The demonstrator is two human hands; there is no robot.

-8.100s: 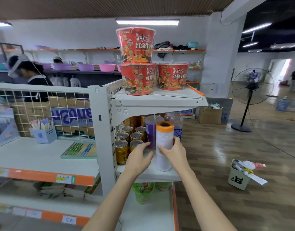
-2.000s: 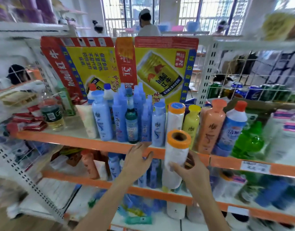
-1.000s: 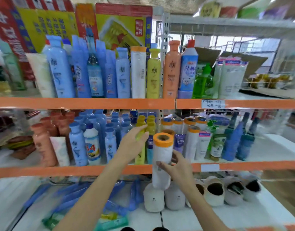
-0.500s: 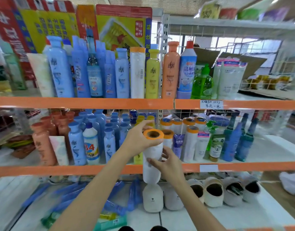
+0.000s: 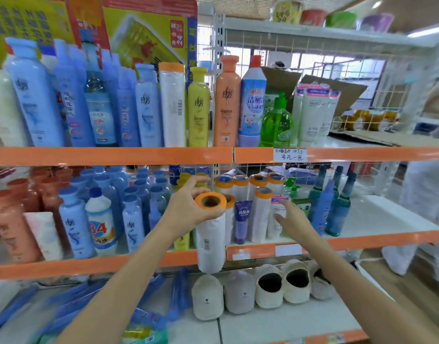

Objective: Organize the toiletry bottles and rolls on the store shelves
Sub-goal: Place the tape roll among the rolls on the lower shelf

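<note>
My left hand (image 5: 188, 207) grips a white roll with an orange core (image 5: 210, 234) by its top end, holding it upright in front of the middle shelf (image 5: 377, 238). My right hand (image 5: 291, 216) is off the roll, fingers stretched toward the standing rolls (image 5: 262, 214) and a small white tube on that shelf. Several more orange-capped rolls (image 5: 240, 186) stand behind them. A purple tube (image 5: 242, 220) stands between the rolls. Another roll (image 5: 172, 105) stands among the bottles on the upper shelf (image 5: 109, 155).
Blue shampoo bottles (image 5: 74, 224) and orange bottles (image 5: 12, 224) crowd the middle shelf's left half. Dark blue-green bottles (image 5: 334, 207) stand at its right. Slippers (image 5: 268, 289) lie on the bottom shelf. A person in white (image 5: 424, 194) stands at the right edge.
My right hand has let go of the roll and moved right toward the shelved rolls. My left hand now holds the roll alone by its top.
</note>
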